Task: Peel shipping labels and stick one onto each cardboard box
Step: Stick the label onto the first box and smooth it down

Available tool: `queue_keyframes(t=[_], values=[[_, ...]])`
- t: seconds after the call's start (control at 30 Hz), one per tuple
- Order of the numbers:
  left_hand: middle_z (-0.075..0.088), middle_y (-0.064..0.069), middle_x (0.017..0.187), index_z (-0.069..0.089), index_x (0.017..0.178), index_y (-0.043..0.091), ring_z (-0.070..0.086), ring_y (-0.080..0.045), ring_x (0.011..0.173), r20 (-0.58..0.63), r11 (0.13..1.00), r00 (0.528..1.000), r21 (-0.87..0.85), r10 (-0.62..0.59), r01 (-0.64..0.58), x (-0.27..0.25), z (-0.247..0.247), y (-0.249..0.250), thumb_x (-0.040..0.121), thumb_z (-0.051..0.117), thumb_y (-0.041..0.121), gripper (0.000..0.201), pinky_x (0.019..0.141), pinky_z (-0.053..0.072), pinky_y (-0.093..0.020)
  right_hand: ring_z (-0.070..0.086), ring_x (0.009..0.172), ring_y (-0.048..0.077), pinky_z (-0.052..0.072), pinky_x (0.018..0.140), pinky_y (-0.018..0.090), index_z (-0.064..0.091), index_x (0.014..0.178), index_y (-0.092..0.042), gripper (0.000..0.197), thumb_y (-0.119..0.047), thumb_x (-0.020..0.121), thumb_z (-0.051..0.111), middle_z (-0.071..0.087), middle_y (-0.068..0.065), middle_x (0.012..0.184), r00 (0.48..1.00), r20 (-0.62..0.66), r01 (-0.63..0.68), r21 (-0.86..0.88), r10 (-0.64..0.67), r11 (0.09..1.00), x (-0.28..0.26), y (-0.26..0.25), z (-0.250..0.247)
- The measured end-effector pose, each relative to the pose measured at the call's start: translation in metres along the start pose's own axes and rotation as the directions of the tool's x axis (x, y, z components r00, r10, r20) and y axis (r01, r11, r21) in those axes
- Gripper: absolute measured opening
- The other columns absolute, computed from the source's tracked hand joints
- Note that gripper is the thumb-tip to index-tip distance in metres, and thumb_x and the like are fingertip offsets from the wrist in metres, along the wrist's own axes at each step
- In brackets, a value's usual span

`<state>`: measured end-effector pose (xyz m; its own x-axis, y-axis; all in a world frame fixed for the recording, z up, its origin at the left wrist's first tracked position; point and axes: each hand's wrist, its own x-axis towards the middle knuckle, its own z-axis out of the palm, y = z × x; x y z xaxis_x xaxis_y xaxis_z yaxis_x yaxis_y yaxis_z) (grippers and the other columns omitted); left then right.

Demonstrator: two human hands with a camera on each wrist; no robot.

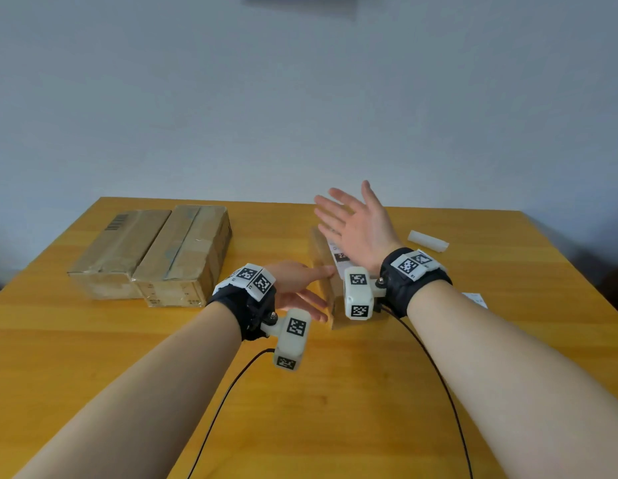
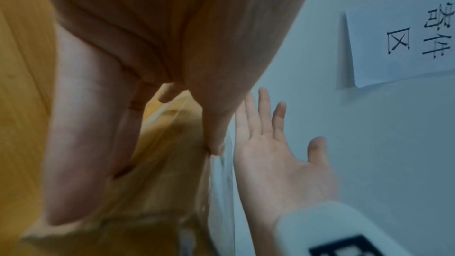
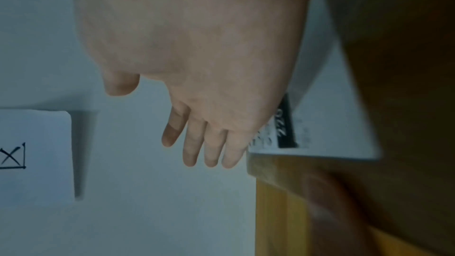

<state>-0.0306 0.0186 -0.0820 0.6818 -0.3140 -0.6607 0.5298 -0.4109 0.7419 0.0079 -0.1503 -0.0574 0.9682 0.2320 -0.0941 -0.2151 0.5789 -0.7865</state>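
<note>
A small cardboard box (image 1: 322, 259) lies mid-table with a white shipping label (image 1: 339, 253) on its top. My left hand (image 1: 323, 292) rests against the box's left side with straight fingers, its thumb on the top edge; the left wrist view shows the same hand (image 2: 169, 143) against the box (image 2: 160, 182). My right hand (image 1: 349, 219) hovers above the box, fingers spread, holding nothing. In the right wrist view the right hand (image 3: 197, 133) hangs free beside the label (image 3: 332, 124). Two larger boxes (image 1: 152, 254) sit side by side at the left.
A curled strip of white backing paper (image 1: 427, 240) lies at the back right of the wooden table (image 1: 335, 392). Another white sheet (image 1: 475, 299) shows by my right forearm. A paper sign (image 2: 406, 36) hangs on the wall behind. Cables trail from both wrist cameras.
</note>
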Motion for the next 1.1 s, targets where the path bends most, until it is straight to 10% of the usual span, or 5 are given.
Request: queue_keyframes(t=[0.1,0.27,0.43,0.87,1.1], values=[[0.071,-0.025,0.114,0.025,0.158,0.015,0.074,-0.04,0.1,0.002,0.995,1.0,0.096,-0.011,0.011,-0.002,0.003,0.008,0.093,0.069,0.052,0.087,0.102,0.054,-0.053,0.054,0.137,0.032,0.033,0.121,0.051,0.06,0.123,-0.012,0.056,-0.061,0.103,0.042,0.066,0.012,0.139,0.997,-0.053,0.056,-0.049,-0.059,0.997,-0.004,-0.012,-0.008],[0.046,-0.007,0.152,0.02,0.159,0.045,0.074,-0.024,0.09,-0.28,0.98,0.942,0.122,0.186,-0.157,0.015,-0.011,0.02,0.092,0.066,0.059,0.082,0.072,0.065,-0.041,0.052,0.14,0.029,0.031,0.123,0.048,0.06,0.123,-0.014,0.054,-0.06,0.105,0.038,0.064,0.008,0.142,0.992,-0.117,0.029,-0.155,-0.047,0.988,-0.012,-0.006,-0.018],[0.056,0.0,0.142,0.049,0.147,0.036,0.075,-0.028,0.093,-0.267,0.966,0.942,-0.101,0.204,-0.237,0.02,-0.008,0.009,0.095,0.07,0.045,0.057,0.079,0.065,-0.049,0.045,0.146,0.027,0.027,0.125,0.043,0.054,0.135,-0.007,0.062,-0.059,0.106,0.037,0.058,0.012,0.148,0.99,-0.135,0.011,-0.242,-0.046,0.97,-0.01,0.005,-0.014],[0.058,0.002,0.131,0.047,0.15,0.031,0.073,-0.025,0.089,-0.308,0.953,0.925,-0.135,0.221,-0.272,0.016,-0.009,0.006,0.094,0.073,0.042,0.063,0.073,0.065,-0.044,0.034,0.151,0.023,0.022,0.124,0.042,0.053,0.139,-0.005,0.068,-0.06,0.106,0.032,0.052,0.01,0.154,0.996,-0.087,-0.042,-0.32,0.014,0.947,-0.012,0.03,0.033],[0.062,-0.003,0.126,0.052,0.123,0.026,0.072,-0.025,0.094,-0.385,0.979,0.91,-0.07,0.153,-0.194,0.007,-0.017,-0.005,0.087,0.079,0.047,0.05,0.073,0.065,-0.05,0.046,0.145,0.031,0.026,0.125,0.048,0.057,0.131,-0.01,0.063,-0.063,0.104,0.037,0.061,0.013,0.145,0.998,-0.068,-0.023,-0.109,0.015,0.994,-0.016,0.01,0.023]])
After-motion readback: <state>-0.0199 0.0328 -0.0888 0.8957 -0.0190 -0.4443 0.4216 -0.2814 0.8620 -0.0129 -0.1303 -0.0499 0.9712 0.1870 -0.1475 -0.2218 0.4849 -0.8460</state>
